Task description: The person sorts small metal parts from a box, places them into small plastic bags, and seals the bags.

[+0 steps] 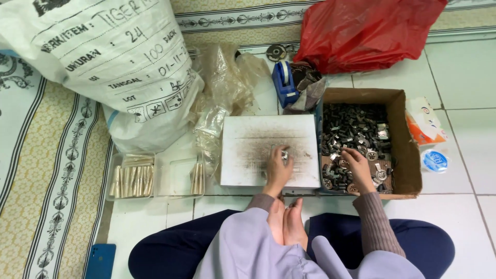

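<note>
Gripping a metal piece (pixel 284 154), left hand (pixel 277 168); right hand (pixel 356 166) open in parts-filled cardboard box (pixel 400 150)

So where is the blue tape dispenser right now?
In the head view, the blue tape dispenser stands on the floor behind the white board, just left of the red plastic bag.

Two hands: left hand (pixel 278 168), right hand (pixel 356 166). One white board (pixel 248 155) at centre; one cardboard box (pixel 400 139) at 3 o'clock; one white sack (pixel 103 62) at 10 o'clock; one red bag (pixel 361 31) at 1 o'clock; one blue tape dispenser (pixel 284 82) at 12 o'clock; one blue phone (pixel 99 261) at 7 o'clock.
</note>
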